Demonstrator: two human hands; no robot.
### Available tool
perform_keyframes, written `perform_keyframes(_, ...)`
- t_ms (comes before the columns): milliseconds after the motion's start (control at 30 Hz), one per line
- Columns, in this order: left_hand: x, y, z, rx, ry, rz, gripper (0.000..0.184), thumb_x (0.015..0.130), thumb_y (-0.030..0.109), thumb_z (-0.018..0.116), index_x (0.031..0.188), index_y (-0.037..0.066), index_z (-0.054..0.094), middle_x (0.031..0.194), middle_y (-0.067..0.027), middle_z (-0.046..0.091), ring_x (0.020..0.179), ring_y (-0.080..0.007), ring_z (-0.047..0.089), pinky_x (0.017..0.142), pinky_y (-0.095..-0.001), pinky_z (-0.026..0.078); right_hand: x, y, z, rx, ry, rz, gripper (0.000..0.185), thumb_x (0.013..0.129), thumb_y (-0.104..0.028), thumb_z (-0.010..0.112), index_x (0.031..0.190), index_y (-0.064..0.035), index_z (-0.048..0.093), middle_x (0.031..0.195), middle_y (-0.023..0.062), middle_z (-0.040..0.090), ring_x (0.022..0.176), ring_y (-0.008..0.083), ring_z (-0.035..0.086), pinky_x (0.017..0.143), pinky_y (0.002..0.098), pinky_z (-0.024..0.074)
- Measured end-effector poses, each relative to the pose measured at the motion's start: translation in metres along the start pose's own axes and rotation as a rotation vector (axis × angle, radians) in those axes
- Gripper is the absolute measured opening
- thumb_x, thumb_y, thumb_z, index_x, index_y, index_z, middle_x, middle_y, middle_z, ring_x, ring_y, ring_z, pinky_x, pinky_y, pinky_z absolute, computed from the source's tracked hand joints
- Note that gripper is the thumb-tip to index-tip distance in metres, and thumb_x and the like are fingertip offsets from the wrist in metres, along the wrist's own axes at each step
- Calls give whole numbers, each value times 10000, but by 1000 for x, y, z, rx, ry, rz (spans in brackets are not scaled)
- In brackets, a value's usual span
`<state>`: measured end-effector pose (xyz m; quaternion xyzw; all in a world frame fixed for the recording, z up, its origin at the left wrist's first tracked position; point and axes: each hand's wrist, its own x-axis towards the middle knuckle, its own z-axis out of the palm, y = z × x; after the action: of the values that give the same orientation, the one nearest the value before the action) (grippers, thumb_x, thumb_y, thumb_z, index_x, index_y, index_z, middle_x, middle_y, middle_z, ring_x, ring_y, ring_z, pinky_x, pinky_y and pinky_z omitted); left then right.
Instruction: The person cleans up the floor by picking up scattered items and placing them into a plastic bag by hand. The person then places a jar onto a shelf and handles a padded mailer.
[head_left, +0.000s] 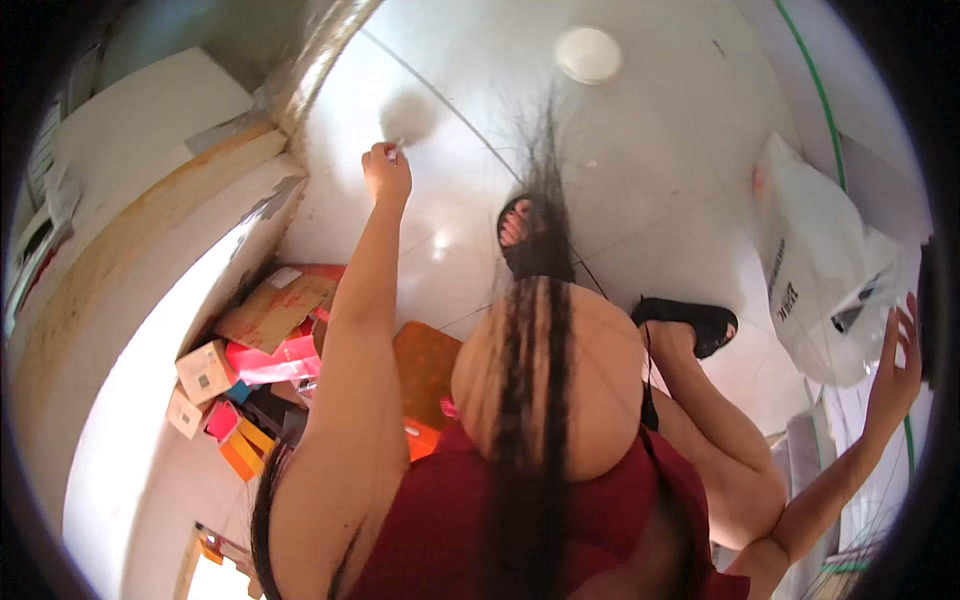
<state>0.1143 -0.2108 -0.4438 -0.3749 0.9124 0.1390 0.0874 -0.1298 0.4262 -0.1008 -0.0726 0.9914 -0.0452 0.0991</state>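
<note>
My left hand [387,175] is stretched out over the pale tiled floor, its fingers pinched round a small whitish, shiny piece [397,152] whose kind I cannot make out. On the far right, my right hand [903,355] has its fingers extended and apart beside a white plastic bag [815,275] with dark lettering. A dark object [930,310] at the picture's edge is close to those fingers; whether they touch it I cannot tell. Hanging strands of dark hair [535,390] cover part of the middle.
A round white disc [588,54] shows on the tiled floor [660,130]. Cardboard boxes [275,310] and colourful packages [275,358] are piled by the wall at left. Black sandals [700,325] are on my feet. A green line [815,75] runs down the right side.
</note>
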Motion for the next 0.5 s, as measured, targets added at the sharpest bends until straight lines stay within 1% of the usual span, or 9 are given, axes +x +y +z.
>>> perform_keyframes(100, -30, 125, -20, -592, -139, 222, 227, 781, 74, 664, 990, 21, 593, 937, -110, 586, 772, -198, 622, 680, -279, 515, -7, -31, -2, 183, -53, -76, 336, 917, -92, 549, 1253, -89, 534, 1242, 61, 563, 1039, 159, 582, 863, 277, 460)
perform_keyframes(133, -50, 186, -47, -808, -270, 311, 207, 773, 50, 667, 963, 10, 594, 924, -98, 580, 753, -179, 611, 687, -262, 507, -4, -50, -2, 241, -87, -256, 348, 890, -28, 567, 1236, -46, 533, 1232, 83, 559, 1015, 173, 589, 832, 280, 474)
perform_keyframes(167, -62, 227, -59, -799, -363, 554, 254, 776, 31, 704, 1005, 37, 594, 898, -39, 594, 799, -108, 588, 695, -245, 500, -10, -65, 2, 327, -170, -259, 385, 859, 25, 575, 1237, -18, 516, 1241, 95, 547, 999, 185, 590, 820, 282, 482)
perform_keyframes(200, -83, 279, -89, -1370, -843, 57, 266, 748, 31, 727, 977, 33, 592, 894, -38, 591, 777, -112, 590, 696, -246, 498, -14, -85, 7, 450, -238, -228, 444, 830, 33, 594, 1258, -29, 497, 1249, 96, 538, 971, 185, 593, 801, 277, 488)
perform_keyframes(233, -91, 313, -97, -876, -566, 843, 313, 723, 52, 753, 983, 31, 579, 894, -40, 594, 765, -118, 590, 700, -249, 496, -17, -101, 11, 555, -295, -260, 505, 796, 34, 622, 1276, -30, 477, 1250, 106, 532, 946, 191, 594, 779, 280, 496)
perform_keyframes(333, -126, 390, -116, -1175, -878, 991, 395, 714, 46, 755, 1047, 37, 542, 904, -63, 589, 746, -121, 592, 688, -245, 496, -17, -125, 22, 577, -298, -395, 381, 748, 20, 677, 1114, -32, 588, 1120, 116, 572, 859, 199, 605, 700, 262, 490)
perform_keyframes(400, -140, 420, -115, -1252, -1225, 886, 543, 658, 202, 797, 1108, 45, 536, 970, -146, 598, 843, -215, 622, 733, -309, 512, -15, -117, 26, 430, -222, -556, 271, 758, 25, 661, 1020, -32, 626, 1034, 112, 595, 843, 217, 606, 704, 271, 491)
perform_keyframes(433, -144, 429, -120, -1259, -1254, 895, 543, 658, 202, 797, 1108, 45, 536, 970, -146, 598, 843, -215, 622, 733, -309, 512, -15, -113, 23, 386, -182, -583, 224, 764, 29, 651, 979, -33, 639, 989, 107, 604, 840, 223, 607, 707, 275, 493)
perform_keyframes(500, -147, 436, -133, -1439, -1442, 788, 281, 835, 143, 648, 1031, 10, 498, 919, -112, 585, 773, -152, 596, 695, -253, 491, -16, -97, 20, 670, -193, -433, 135, 820, -19, 632, 954, -9, 637, 908, 82, 627, 859, 189, 606, 721, 279, 485)
